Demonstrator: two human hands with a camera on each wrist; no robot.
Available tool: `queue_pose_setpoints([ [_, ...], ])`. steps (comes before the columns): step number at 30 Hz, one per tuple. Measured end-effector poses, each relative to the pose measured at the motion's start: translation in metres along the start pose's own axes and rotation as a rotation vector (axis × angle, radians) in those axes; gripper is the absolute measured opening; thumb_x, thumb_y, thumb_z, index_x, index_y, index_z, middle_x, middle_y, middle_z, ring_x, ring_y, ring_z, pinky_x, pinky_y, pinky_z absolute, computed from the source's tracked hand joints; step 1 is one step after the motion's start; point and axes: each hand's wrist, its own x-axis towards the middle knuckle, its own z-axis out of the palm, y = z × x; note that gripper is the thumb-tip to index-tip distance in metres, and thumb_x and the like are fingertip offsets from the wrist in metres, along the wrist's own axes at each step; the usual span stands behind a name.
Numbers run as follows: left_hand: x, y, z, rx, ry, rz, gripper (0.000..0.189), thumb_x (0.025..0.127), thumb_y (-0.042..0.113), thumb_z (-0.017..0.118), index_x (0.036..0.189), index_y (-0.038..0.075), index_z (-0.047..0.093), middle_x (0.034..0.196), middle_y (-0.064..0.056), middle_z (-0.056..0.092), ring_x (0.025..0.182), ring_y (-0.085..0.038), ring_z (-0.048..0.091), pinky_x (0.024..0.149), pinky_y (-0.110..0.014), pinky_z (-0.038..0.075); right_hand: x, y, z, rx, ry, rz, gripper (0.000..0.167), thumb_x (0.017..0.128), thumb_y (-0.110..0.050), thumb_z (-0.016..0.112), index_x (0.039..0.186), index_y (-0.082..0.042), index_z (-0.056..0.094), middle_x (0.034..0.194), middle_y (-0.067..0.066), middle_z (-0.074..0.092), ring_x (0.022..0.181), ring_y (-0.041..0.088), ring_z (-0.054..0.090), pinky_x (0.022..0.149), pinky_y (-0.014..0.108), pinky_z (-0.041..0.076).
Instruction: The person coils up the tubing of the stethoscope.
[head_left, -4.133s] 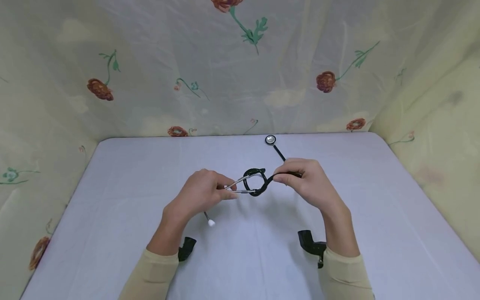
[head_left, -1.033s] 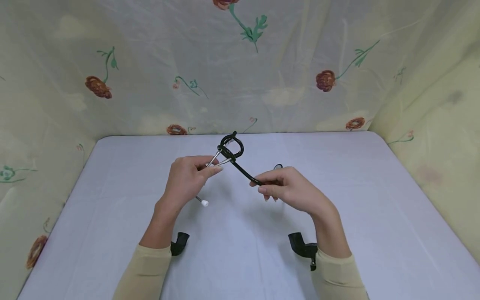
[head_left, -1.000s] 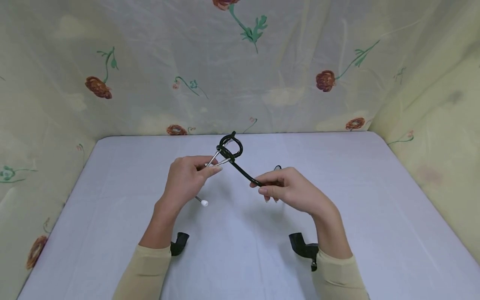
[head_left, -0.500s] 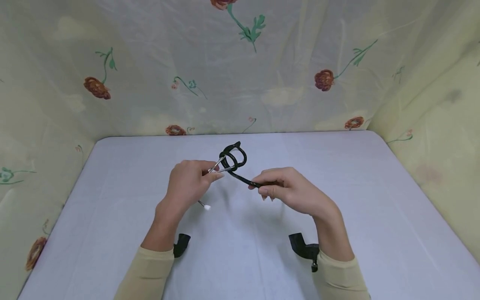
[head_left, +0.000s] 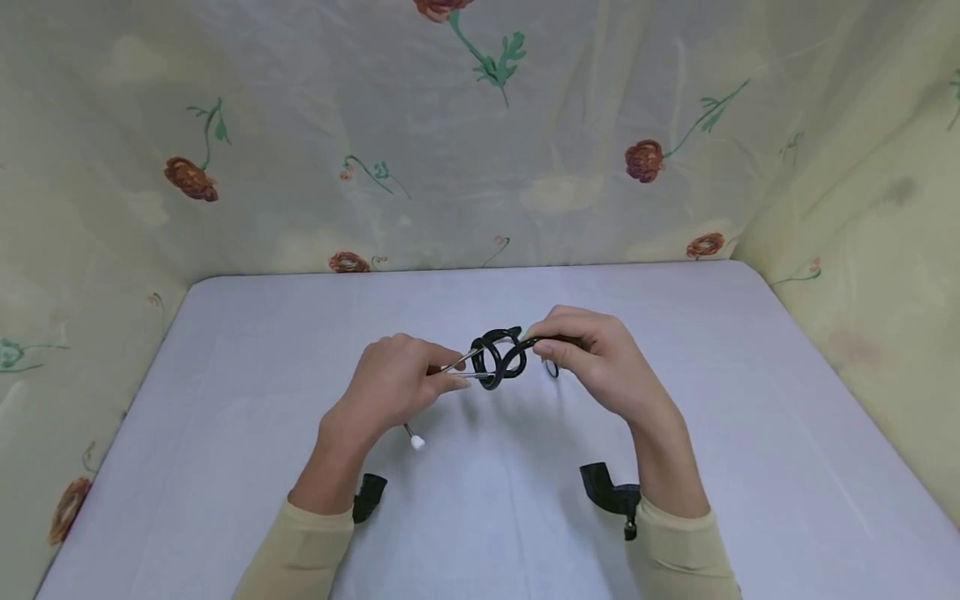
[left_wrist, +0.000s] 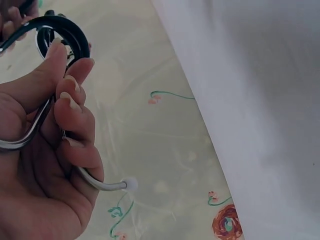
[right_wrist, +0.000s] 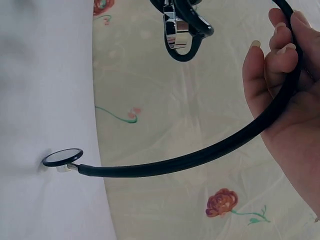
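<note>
Stethoscope (head_left: 517,347) held up between two hands over the middle of the table (head_left: 480,533), shadows on the cloth beneath it.

Left hand (head_left: 401,379) grips the metal tubes (head_left: 467,376), thumb against the forefinger, other fingers curled over; seen closest from the left wrist. The metal tubes run from this hand into the coil. One white ear tip (head_left: 417,442) sticks out below the palm, clear of the cloth.

Right hand (head_left: 600,354) pinches the black tube (right_wrist: 200,157) between thumb and fingers, just beside the coil. From this hand the tube bends down in a long curve to the chest piece (right_wrist: 62,157), which hangs under the fingers, close to the tabletop; cannot tell whether it touches.

Coil (head_left: 480,358) itself: black loops, overlapping, in the gap between the hands.

Sleeves (head_left: 303,542) beige, both arms reaching in from the near side. Black brackets (head_left: 611,492) at the inner side of each wrist. Pale curtain (head_left: 300,100) with rust-red flowers behind the table and at both sides.
</note>
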Motion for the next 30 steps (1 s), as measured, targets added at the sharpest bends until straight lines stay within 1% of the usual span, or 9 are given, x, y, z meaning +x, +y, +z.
queue_pose_setpoints([
  [4,-0.002,0.003,-0.002,0.016,-0.024,0.056,0.016,0.087,0.04,0.075,0.101,0.032,0.078,0.068,0.015,0.067,0.056,-0.004,0.049,0.052,-0.026,0.037,0.001,0.002,0.001,0.005,0.036,0.001,0.014,0.094,-0.003,0.065,0.1,-0.009,0.076,0.081,0.007,0.06,0.07,0.015,0.049,0.062,0.026,0.041],
  [7,-0.002,0.006,-0.001,0.028,-0.04,0.09,0.016,0.086,0.041,0.075,0.101,0.035,0.077,0.065,0.017,0.064,0.055,-0.004,0.047,0.051,-0.025,0.036,0.002,0.004,0.001,-0.003,0.061,0.008,0.013,0.094,-0.003,0.065,0.099,-0.009,0.076,0.08,0.007,0.059,0.071,0.015,0.05,0.062,0.026,0.042],
  [8,-0.003,0.007,-0.001,0.024,-0.045,0.098,0.019,0.086,0.041,0.076,0.104,0.036,0.077,0.067,0.019,0.066,0.055,-0.004,0.048,0.051,-0.025,0.036,0.003,0.005,0.001,-0.012,0.064,0.009,0.013,0.094,-0.004,0.065,0.099,-0.009,0.076,0.081,0.007,0.059,0.071,0.015,0.05,0.063,0.025,0.042],
  [12,-0.004,0.014,0.0,-0.005,-0.067,0.145,0.024,0.085,0.043,0.076,0.108,0.037,0.077,0.067,0.023,0.066,0.053,-0.001,0.046,0.05,-0.023,0.034,0.004,0.008,0.002,-0.045,0.076,0.019,0.012,0.095,-0.006,0.065,0.1,-0.005,0.075,0.082,0.008,0.061,0.072,0.014,0.051,0.064,0.025,0.043],
  [16,-0.006,0.02,-0.001,-0.056,-0.074,0.203,0.02,0.085,0.044,0.076,0.103,0.037,0.078,0.057,0.024,0.056,0.049,0.002,0.04,0.047,-0.022,0.03,0.005,0.012,0.002,-0.062,0.078,0.046,0.011,0.095,-0.009,0.065,0.099,-0.005,0.075,0.084,0.011,0.062,0.074,0.013,0.051,0.066,0.024,0.044],
  [18,-0.007,0.022,-0.002,-0.089,-0.068,0.231,0.017,0.084,0.043,0.077,0.1,0.037,0.078,0.055,0.023,0.053,0.048,0.002,0.039,0.047,-0.021,0.03,0.005,0.015,0.002,-0.058,0.076,0.066,0.011,0.095,-0.01,0.066,0.098,-0.008,0.076,0.084,0.009,0.063,0.075,0.013,0.052,0.067,0.024,0.045],
  [21,-0.009,0.024,-0.005,-0.138,-0.072,0.256,0.016,0.085,0.04,0.077,0.1,0.037,0.078,0.056,0.023,0.055,0.048,0.003,0.044,0.047,-0.021,0.033,0.005,0.019,0.001,-0.033,0.06,0.093,0.011,0.095,-0.012,0.066,0.098,-0.01,0.076,0.086,0.004,0.063,0.076,0.014,0.052,0.068,0.025,0.045],
  [24,-0.011,0.026,-0.007,-0.171,-0.102,0.277,0.018,0.085,0.038,0.077,0.103,0.035,0.078,0.059,0.023,0.061,0.051,0.004,0.05,0.05,-0.021,0.037,0.005,0.023,-0.001,0.021,0.025,0.111,0.011,0.095,-0.012,0.066,0.098,-0.01,0.076,0.086,0.0,0.063,0.077,0.015,0.052,0.069,0.026,0.045],
  [30,-0.012,0.033,-0.009,-0.269,-0.173,0.294,0.027,0.086,0.035,0.077,0.112,0.026,0.077,0.067,0.018,0.071,0.058,0.007,0.061,0.057,-0.022,0.047,0.002,0.027,-0.002,0.131,-0.038,0.108,0.01,0.095,-0.009,0.065,0.096,-0.005,0.075,0.083,0.0,0.061,0.076,0.015,0.051,0.068,0.028,0.044],
])
